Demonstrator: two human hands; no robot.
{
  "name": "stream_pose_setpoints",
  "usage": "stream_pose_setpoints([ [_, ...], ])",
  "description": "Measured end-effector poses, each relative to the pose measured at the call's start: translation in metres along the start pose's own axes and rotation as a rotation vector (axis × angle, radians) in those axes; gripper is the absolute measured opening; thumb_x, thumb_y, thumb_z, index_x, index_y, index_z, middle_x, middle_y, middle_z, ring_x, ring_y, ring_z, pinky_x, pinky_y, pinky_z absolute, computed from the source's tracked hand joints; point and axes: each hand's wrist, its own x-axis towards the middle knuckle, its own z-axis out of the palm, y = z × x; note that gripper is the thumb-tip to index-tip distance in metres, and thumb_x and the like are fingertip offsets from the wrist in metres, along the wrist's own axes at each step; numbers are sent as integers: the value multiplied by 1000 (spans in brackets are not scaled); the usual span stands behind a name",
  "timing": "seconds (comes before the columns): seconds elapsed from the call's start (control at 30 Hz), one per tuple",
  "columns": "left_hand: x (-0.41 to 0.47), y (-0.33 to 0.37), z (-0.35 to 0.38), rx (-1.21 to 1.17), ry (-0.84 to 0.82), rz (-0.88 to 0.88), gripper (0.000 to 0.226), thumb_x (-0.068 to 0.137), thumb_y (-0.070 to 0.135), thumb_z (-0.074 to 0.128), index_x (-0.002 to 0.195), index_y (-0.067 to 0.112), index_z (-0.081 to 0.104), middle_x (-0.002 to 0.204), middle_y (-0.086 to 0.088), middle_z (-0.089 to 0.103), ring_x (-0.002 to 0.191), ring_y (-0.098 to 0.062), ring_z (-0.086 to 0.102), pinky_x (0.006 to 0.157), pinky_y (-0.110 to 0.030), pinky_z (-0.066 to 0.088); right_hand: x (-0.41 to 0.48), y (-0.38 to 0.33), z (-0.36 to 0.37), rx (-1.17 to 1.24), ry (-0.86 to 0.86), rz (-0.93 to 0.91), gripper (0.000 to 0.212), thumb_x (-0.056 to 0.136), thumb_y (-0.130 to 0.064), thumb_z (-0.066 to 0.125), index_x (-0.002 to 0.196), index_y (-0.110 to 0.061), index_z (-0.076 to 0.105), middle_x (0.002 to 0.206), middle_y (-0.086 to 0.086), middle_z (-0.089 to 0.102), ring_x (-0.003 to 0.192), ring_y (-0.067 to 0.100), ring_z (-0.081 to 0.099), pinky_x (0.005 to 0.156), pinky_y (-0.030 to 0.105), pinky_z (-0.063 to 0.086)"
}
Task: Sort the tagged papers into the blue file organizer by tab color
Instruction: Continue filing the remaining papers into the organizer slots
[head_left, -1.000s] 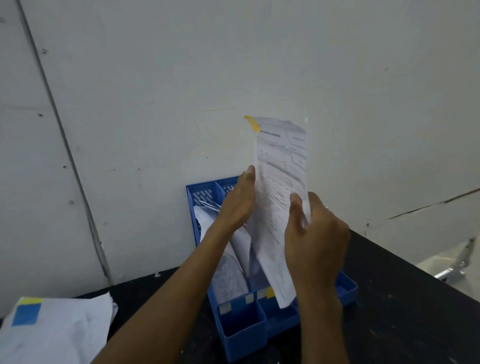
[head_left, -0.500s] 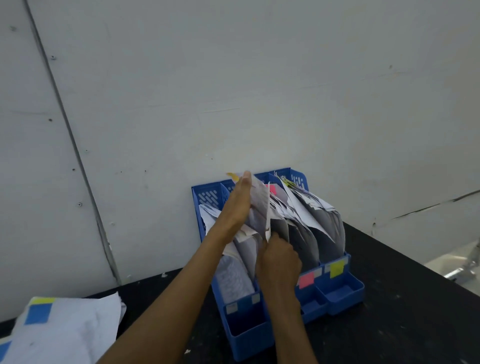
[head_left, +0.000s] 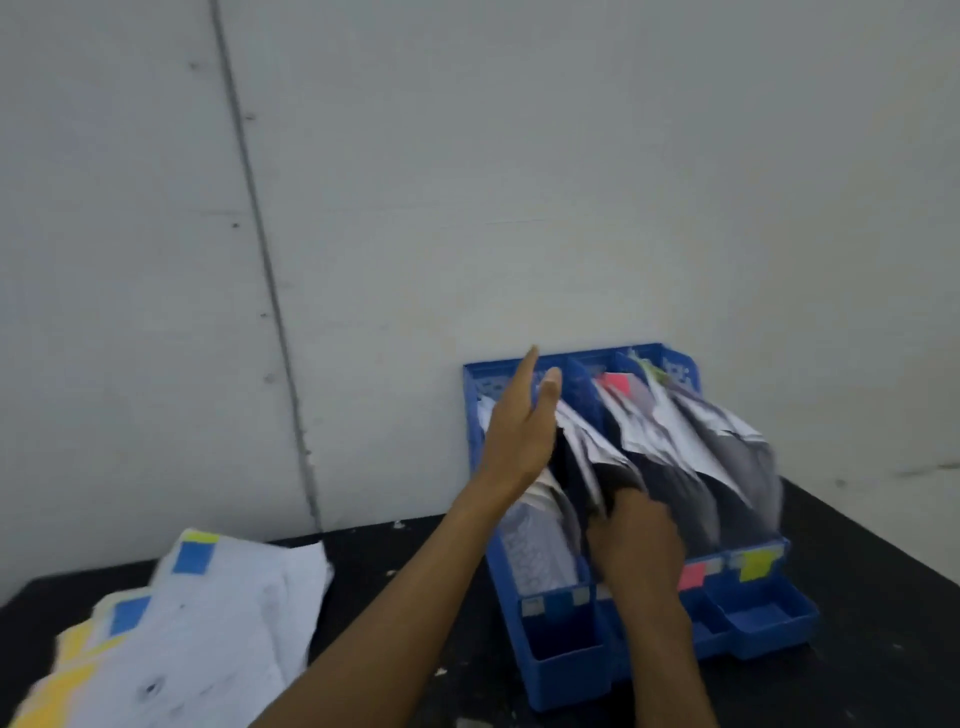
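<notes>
The blue file organizer (head_left: 566, 675) stands against the wall, with several slots full of sheets. My left hand (head_left: 519, 431) is flat with straight fingers, pressing the papers of the left slot aside. My right hand (head_left: 636, 545), blurred, sits low at the second slot, fingers curled on the lower part of the paper (head_left: 587, 457) pushed into that slot. The paper's tab is hidden. A pink tab (head_left: 618, 384) sticks up in the third slot. Pink (head_left: 691, 576) and yellow (head_left: 756, 564) labels mark the front of the right slots.
A loose stack of tagged papers (head_left: 208, 623) with blue and yellow tabs lies at the near left on the black table (head_left: 857, 649). The grey wall (head_left: 467, 208) rises right behind the organizer. The table's right edge runs diagonally past the organizer.
The yellow-tabbed paper went from held high above the organizer down into the second slot. My right hand followed it down. My left hand's fingers straightened, and the view shifted left.
</notes>
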Motion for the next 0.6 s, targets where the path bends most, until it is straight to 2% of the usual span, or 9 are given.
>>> stream_pose_setpoints([
  [0.03, -12, -2, -12, -3, 32, 51, 57, 99, 48, 37, 151, 30, 23, 156, 12, 26, 142, -1, 25, 115, -21, 19, 1, -1, -4, 31, 7, -25, 17, 91, -25, 60, 89, -8, 61, 86, 13, 66, 74, 30, 60, 60, 30, 42],
  [0.1, -41, -13, -50, 11, 139, 90, 54, 98, 47, 41, 148, 30, 32, 152, 16, 33, 137, 5, 31, 112, -15, 25, -4, -14, -13, 42, 26, -80, 27, 89, -31, 63, 106, -10, 62, 95, 15, 67, 85, 34, 63, 65, 31, 42],
  [0.2, -90, -53, -120, 217, 315, 29, 43, 99, 36, 50, 141, 24, 46, 143, 13, 48, 129, 0, 45, 106, -22, 39, -15, -37, -24, 34, 90, -192, 36, 86, -37, 67, 113, -13, 61, 104, 13, 68, 91, 33, 63, 72, 37, 49],
  [0.27, -137, -89, -176, 474, 423, -115, 38, 96, 31, 55, 131, 16, 56, 132, 2, 57, 122, -14, 53, 103, -28, 41, -32, -61, -19, 94, 135, -323, 37, 86, -35, 67, 115, -13, 62, 104, 8, 69, 92, 31, 65, 76, 38, 52],
  [0.37, -209, -127, -241, 794, 529, -418, 47, 89, 41, 54, 125, 11, 59, 126, -10, 58, 119, -29, 53, 101, -33, 37, -70, -97, 3, 208, 170, -491, 31, 87, -26, 67, 114, -11, 65, 101, 8, 70, 89, 29, 66, 74, 35, 50],
  [0.4, -230, -132, -257, 880, 540, -556, 49, 90, 43, 55, 129, 13, 56, 130, -10, 55, 121, -31, 50, 102, -36, 37, -88, -110, 14, 257, 137, -539, 29, 87, -24, 67, 112, -11, 66, 100, 7, 70, 88, 27, 66, 74, 34, 50],
  [0.47, -267, -136, -287, 1029, 538, -789, 51, 92, 44, 55, 135, 19, 48, 136, -9, 45, 123, -30, 44, 100, -42, 37, -130, -135, 47, 331, -64, -586, 23, 87, -27, 67, 107, -16, 69, 91, -2, 70, 79, 15, 65, 71, 29, 53],
  [0.53, -287, -136, -305, 1035, 586, -851, 53, 91, 44, 56, 137, 19, 45, 139, -11, 41, 124, -32, 42, 99, -45, 38, -168, -151, 85, 318, -328, -556, 22, 86, -37, 68, 101, -21, 69, 85, -10, 69, 72, 4, 61, 66, 19, 50],
  [0.6, -297, -140, -313, 926, 650, -852, 51, 92, 40, 57, 136, 19, 46, 139, -13, 44, 124, -33, 43, 100, -47, 37, -201, -161, 120, 248, -534, -474, 35, 84, -49, 66, 107, -23, 67, 98, -9, 69, 82, 6, 62, 70, 16, 47],
])
